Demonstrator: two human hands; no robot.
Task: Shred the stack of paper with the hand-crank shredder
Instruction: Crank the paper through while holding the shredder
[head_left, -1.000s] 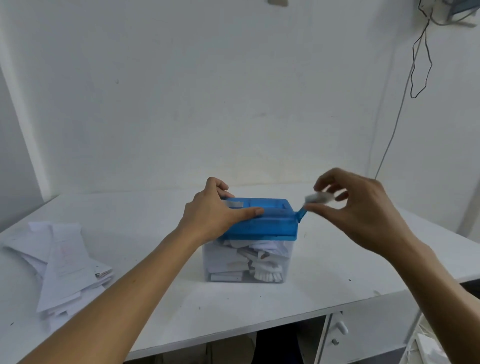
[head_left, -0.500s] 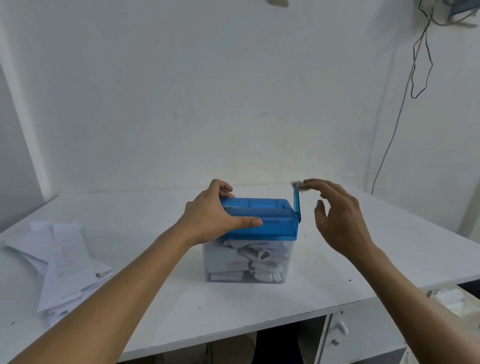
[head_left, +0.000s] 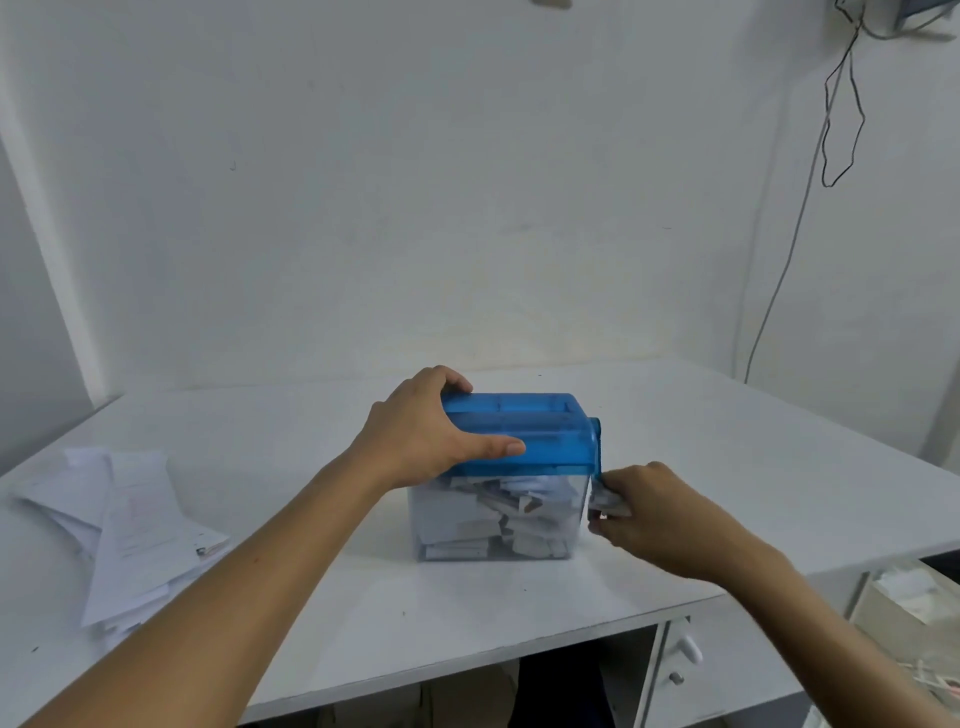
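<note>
The hand-crank shredder (head_left: 540, 436) has a blue top on a clear bin (head_left: 493, 519) packed with white paper shreds, and it stands mid-table. My left hand (head_left: 421, 431) grips the left end of the blue top, thumb along its front face. The blue crank arm (head_left: 598, 447) points down on the right side. My right hand (head_left: 654, 509) pinches the pale crank knob (head_left: 605, 501) at its bottom end, beside the bin. A stack of paper (head_left: 130, 525) lies at the table's left.
The white table (head_left: 727, 467) fills the corner of white walls. A black cable (head_left: 831, 130) hangs down the right wall. Under the table's front right sits a white drawer unit (head_left: 685, 660) with a knob.
My right hand has swung the crank from pointing up to pointing down, dropping beside the bin. My left hand has kept its grip on the top.
</note>
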